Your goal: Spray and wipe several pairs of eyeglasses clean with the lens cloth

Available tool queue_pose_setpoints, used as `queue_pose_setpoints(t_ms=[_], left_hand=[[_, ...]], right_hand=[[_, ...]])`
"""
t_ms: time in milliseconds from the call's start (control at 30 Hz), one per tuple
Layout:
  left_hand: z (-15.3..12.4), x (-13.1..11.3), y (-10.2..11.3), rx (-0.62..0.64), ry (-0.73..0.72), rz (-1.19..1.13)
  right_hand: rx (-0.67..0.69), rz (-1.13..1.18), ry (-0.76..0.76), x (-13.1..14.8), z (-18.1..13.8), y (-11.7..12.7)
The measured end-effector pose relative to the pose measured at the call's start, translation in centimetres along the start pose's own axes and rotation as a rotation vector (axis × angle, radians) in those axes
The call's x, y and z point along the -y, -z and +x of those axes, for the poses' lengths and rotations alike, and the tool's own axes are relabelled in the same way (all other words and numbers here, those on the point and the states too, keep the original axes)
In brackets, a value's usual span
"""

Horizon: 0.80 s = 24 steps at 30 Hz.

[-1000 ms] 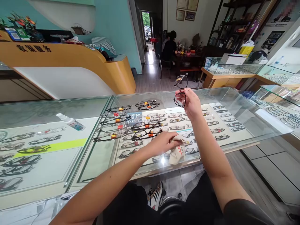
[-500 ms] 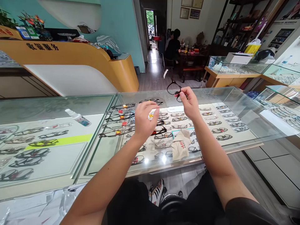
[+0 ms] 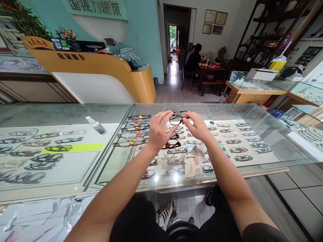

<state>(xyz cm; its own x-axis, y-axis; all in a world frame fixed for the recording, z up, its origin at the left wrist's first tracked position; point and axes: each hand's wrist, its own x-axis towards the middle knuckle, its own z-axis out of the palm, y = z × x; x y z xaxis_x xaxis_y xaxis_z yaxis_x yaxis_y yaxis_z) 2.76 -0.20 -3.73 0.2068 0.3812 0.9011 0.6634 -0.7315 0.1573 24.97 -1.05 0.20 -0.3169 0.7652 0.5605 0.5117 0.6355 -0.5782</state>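
Head view: one pair of dark-rimmed spectacles [image 3: 176,120], held above the glass counter [image 3: 111,169] between two bare hands. Right hand [image 3: 196,126]: thumb and forefinger pinched on the frame, though whether bridge or rim is gripped cannot be told. Left hand [image 3: 158,131]: thumb and fingers parted about the other side, one rim framed between them; whether the rim is touched cannot be told. Beige cloth [image 3: 193,164], red-lettered: laid on the counter, nearer the body than the spectacles, held by neither hand. Further spectacles [image 3: 137,127], some orange-tagged: set out on the counter beside the left hand. White spray bottle [image 3: 96,125]: placed farther left, well apart. Handling, as judged: the frame is best taken by rim or hinge, with lenses left untouched; the right pinch should be kept until a second hold is secured, force should be shared evenly so that the thin frame is not twisted, and the pieces below should be kept clear of knocks. Differences: half a second earlier, the spectacles were held by the right hand alone, higher and tilted, with the left hand apart; now both hands are brought together around them, and the cloth, gripped by the left hand in the earliest frame, has been released.
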Motion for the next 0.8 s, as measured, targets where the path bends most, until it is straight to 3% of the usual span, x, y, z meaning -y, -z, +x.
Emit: queue_pose_setpoints(t_ms=[267, 433, 600, 800], left_hand=[[-0.1, -0.3, 0.5, -0.033, 0.064, -0.025], [1.1, -0.7, 1.7, -0.191, 0.054, -0.010], [5.0, -1.7, 4.3, -0.296, 0.095, -0.066], [12.0, -4.2, 7.8, -0.437, 0.031, -0.098]], right_hand=[[-0.066, -0.076, 0.060, 1.5, -0.5, 0.6], [-0.306, -0.090, 0.175, 1.8, -1.0, 1.1], [-0.418, -0.073, 0.196, 2.9, 0.3, 2.3], [-0.588, -0.130, 0.295, 9.1, 3.9, 5.6]])
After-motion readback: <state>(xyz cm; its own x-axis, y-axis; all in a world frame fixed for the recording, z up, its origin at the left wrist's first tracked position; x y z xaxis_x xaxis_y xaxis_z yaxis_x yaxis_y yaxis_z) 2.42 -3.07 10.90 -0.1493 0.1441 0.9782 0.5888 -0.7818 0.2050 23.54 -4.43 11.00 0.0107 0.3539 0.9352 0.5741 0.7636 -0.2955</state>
